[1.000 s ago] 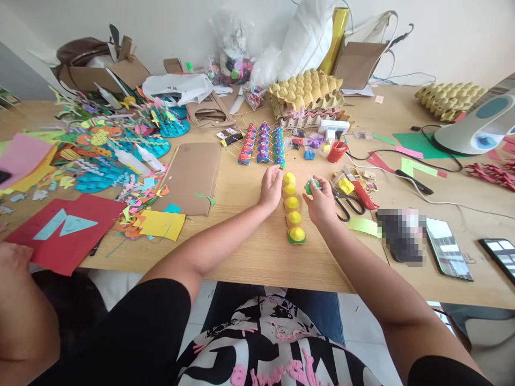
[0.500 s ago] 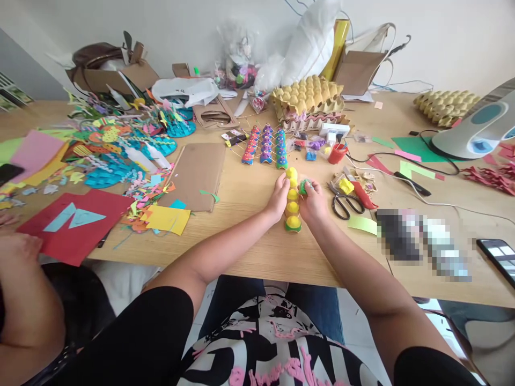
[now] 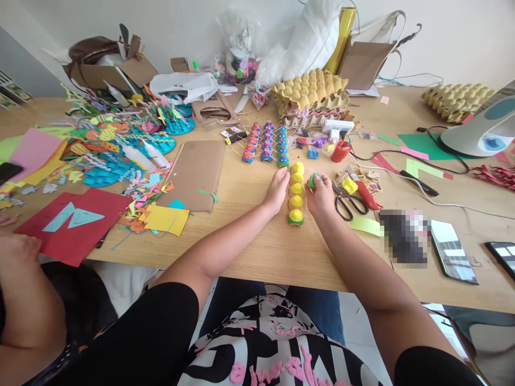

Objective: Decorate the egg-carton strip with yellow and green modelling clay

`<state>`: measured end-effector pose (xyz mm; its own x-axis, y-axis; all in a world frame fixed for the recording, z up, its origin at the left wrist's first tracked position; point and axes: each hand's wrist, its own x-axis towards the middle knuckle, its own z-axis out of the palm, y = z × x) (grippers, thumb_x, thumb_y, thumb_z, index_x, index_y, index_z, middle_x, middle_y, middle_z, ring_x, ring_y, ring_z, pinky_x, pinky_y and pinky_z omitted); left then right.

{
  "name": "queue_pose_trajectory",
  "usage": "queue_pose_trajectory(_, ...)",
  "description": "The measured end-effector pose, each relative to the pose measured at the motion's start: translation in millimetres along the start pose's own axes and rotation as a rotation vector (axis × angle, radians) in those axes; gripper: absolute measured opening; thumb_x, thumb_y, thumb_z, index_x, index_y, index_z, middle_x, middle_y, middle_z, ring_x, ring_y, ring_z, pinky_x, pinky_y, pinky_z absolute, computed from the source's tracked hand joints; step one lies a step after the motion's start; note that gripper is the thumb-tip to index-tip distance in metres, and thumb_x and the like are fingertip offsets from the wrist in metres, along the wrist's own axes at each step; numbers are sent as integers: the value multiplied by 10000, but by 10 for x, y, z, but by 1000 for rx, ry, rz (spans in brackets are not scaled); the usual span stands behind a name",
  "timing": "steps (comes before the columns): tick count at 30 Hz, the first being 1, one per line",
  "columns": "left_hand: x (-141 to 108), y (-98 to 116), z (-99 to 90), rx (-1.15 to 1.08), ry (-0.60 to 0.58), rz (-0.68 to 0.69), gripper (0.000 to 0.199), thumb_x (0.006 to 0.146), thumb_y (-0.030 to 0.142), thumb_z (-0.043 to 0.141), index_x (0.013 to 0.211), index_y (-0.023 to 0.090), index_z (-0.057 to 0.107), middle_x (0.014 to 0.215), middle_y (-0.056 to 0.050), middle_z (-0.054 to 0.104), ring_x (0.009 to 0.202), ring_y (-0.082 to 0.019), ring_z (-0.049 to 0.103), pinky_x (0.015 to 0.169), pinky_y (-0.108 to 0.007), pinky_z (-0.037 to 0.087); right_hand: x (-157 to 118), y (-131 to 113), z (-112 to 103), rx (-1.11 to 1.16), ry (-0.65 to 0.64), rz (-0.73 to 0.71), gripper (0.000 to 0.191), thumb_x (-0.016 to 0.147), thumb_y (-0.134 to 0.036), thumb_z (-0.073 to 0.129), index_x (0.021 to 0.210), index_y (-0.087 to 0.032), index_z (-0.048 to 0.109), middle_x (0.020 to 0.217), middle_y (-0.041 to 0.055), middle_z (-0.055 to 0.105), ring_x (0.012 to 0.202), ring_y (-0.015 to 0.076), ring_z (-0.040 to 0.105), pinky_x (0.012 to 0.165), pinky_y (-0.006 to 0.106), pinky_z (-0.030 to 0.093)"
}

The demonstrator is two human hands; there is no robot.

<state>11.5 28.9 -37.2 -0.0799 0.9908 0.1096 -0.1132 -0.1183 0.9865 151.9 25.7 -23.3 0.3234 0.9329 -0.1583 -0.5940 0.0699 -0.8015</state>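
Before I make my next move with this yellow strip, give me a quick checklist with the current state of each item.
1. Green lump in the right hand: ok, held at the fingers.
2. Yellow strip between the hands: ok, bumps facing up.
3. Green on the strip's near end: ok, visible there.
4. Left hand touching the strip: cannot tell; its fingertips are close to the far end.
5. Scissors well clear of the right hand: not ok, they lie right beside it.

I monitor one head-worn view, set above the shirt [image 3: 273, 343] and near the table [image 3: 277, 249], facing forward and down toward the wall [image 3: 173, 32].
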Motion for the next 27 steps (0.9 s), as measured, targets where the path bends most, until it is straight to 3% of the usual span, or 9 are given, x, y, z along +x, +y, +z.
queue_pose_trajectory(6, -39, 132, -109, 106, -16, 75, 126, 958, 285, 744, 1040, 197, 706, 1097, -69, 786, 1088, -193, 733, 1053, -333, 559, -91, -64, -137, -74, -63, 13, 398, 739, -397, 920, 1012, -301, 647, 931, -86, 715, 756, 79, 661, 669, 209, 571)
queue_pose_trajectory(9, -72, 186, -46, 178, -81, 160, 48, 958, 253, 746, 963, 211, 768, 1059, -59, 799, 1077, -208, 725, 1043, -354, 541, -111, -66, -159, -98, -141, -14, 478, 689, -516, 961, 1007, -294, 682, 926, -65, 733, 774, 92, 677, 633, 201, 548)
queue_pose_trajectory(11, -94, 190, -21, 326, -79, 379, 42, 935, 216, 779, 974, 227, 792, 1088, -57, 806, 1143, -223, 704, 1126, -387, 489, -120, -70, -171, -105, -185, -35, 508, 668, -582, 966, 989, -289, 701, 902, -58, 734, 747, 91, 658, 626, 205, 539)
queue_pose_trajectory(14, -119, 149, -40, 529, -16, 724, 70, 983, 273, 759, 1032, 241, 797, 1081, -61, 797, 1110, -228, 689, 1093, -409, 497, -136, -80, -197, -135, -268, -51, 507, 673, -638, 956, 939, -291, 700, 852, -54, 723, 694, 95, 603, 621, 224, 526)
queue_pose_trajectory(16, -123, 114, -73, 597, 27, 844, 114, 1005, 319, 744, 1078, 251, 798, 1098, -66, 782, 1133, -234, 669, 1093, -419, 498, -148, -90, -212, -150, -309, -58, 505, 675, -651, 955, 909, -290, 690, 819, -49, 714, 693, 106, 584, 614, 231, 508)
queue_pose_trajectory(19, -106, 80, -116, 658, 84, 885, 138, 1016, 358, 731, 1100, 269, 795, 1139, -71, 757, 1179, -241, 637, 1132, -439, 489, -160, -109, -218, -173, -346, -43, 501, 678, -655, 956, 898, -293, 689, 810, -36, 721, 714, 120, 573, 588, 230, 464)
queue_pose_trajectory(24, -56, 70, -135, 668, 58, 882, 159, 1017, 426, 722, 1017, 283, 793, 1141, -78, 735, 1235, -264, 585, 1181, -462, 454, -152, -129, -198, -167, -355, -16, 538, 598, -632, 1012, 858, -275, 704, 763, -45, 663, 696, 111, 543, 553, 222, 418)
queue_pose_trajectory(27, -47, 82, -133, 674, 47, 862, 173, 1016, 439, 715, 1038, 299, 814, 1173, -86, 723, 1273, -277, 563, 1201, -468, 439, -138, -124, -195, -168, -362, -27, 512, 631, -614, 1006, 843, -266, 696, 762, -44, 657, 704, 109, 556, 557, 221, 417)
